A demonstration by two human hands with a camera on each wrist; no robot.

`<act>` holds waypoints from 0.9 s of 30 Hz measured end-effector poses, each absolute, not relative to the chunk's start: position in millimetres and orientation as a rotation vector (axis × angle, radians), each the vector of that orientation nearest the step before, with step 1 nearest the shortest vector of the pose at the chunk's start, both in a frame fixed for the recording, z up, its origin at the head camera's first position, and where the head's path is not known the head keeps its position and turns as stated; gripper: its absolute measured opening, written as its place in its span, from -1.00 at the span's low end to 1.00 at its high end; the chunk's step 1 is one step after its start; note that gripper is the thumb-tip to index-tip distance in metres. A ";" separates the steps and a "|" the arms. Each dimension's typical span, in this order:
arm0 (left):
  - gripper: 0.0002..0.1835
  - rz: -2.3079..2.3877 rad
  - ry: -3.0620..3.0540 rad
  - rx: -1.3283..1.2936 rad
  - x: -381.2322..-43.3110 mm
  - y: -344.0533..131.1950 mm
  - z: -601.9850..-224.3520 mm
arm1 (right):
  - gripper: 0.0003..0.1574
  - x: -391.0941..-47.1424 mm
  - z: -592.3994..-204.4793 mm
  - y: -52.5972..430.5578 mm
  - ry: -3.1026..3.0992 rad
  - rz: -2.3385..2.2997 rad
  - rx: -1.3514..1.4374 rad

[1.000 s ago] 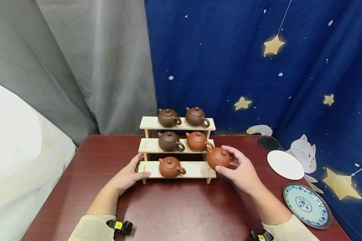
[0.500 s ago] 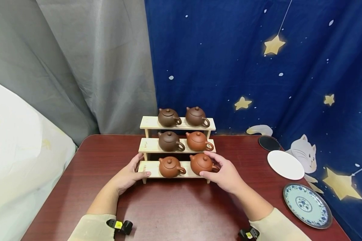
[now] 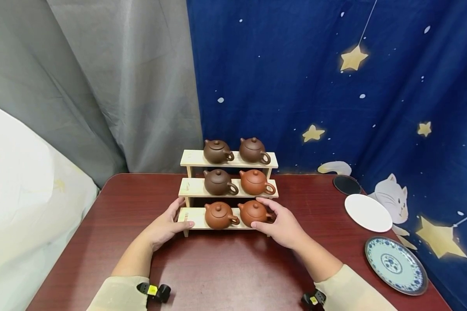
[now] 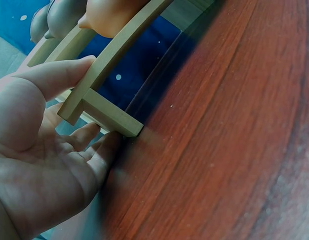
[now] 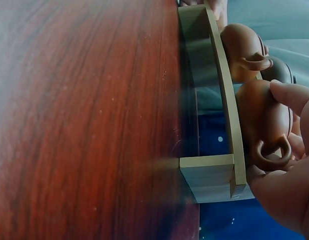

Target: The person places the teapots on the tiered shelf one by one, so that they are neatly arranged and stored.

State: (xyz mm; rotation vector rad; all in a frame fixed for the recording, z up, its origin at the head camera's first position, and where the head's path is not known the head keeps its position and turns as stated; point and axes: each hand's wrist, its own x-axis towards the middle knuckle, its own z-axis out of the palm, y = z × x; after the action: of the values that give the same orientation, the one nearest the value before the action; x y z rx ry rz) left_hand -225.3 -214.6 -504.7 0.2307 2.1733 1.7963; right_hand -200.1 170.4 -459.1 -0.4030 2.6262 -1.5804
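Note:
My right hand (image 3: 282, 224) grips a reddish-brown clay teapot (image 3: 251, 211) by its body, thumb in front and fingers behind. The teapot sits upright on the right part of the bottom tier of a three-tier wooden stand (image 3: 196, 212), its handle toward my palm. In the right wrist view, the teapot's base (image 5: 252, 112) lies along the plank. My left hand (image 3: 165, 226) holds the left end of the bottom tier, thumb on the plank (image 4: 114, 50) and fingers around the leg. Another reddish-brown teapot (image 3: 218, 216) stands on the left of that tier.
On the middle tier stand a dark brown teapot (image 3: 217, 183) and a reddish one (image 3: 252, 183); two dark teapots (image 3: 252, 150) occupy the top. Along the right of the red-brown table (image 3: 225, 272) are a black disc (image 3: 347, 185), a white plate (image 3: 368, 213) and a blue-patterned plate (image 3: 408, 263).
The right hand has brought the teapot leftward from beside the stand onto the bottom tier, then slid it slightly nearer the other teapot. The left hand has stayed in place.

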 end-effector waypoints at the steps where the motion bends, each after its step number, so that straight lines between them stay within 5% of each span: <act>1: 0.21 1.792 2.176 0.230 -225.2 -214.8 -504.6 | -0.05 -200.5 -459.5 170.0 2.616 -1.588 -0.394; 14: 0.18 1.785 2.191 0.193 -220.1 -216.4 -503.7 | -0.26 -197.7 -449.3 177.4 2.622 -1.644 -0.521; 27: -0.23 1.930 2.611 0.030 -222.0 -241.8 -447.3 | -0.50 -216.3 -406.6 226.1 2.916 -1.439 -0.471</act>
State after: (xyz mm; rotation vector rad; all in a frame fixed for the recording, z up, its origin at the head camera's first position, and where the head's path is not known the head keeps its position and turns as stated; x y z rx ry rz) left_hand -222.0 -241.8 -447.3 0.0305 2.6106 1.9299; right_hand -216.3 226.1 -406.6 -0.4710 2.9157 -1.4387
